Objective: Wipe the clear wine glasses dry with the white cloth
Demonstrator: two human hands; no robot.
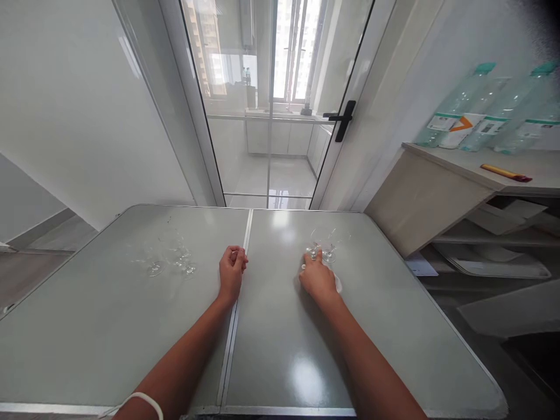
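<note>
Both forearms are bare from the bottom edge of the view up to the fingers, with no sleeves, gloves, rings or watch showing. The left hand (231, 269) and right hand (318, 278) are uncovered. A thin white band (144, 400) loops around the left arm, far back from the fingers.

Nothing here can be read: the plastic bottles (464, 105) on the shelf at the far right carry white, green and orange labels, but their print is too blurred.
</note>
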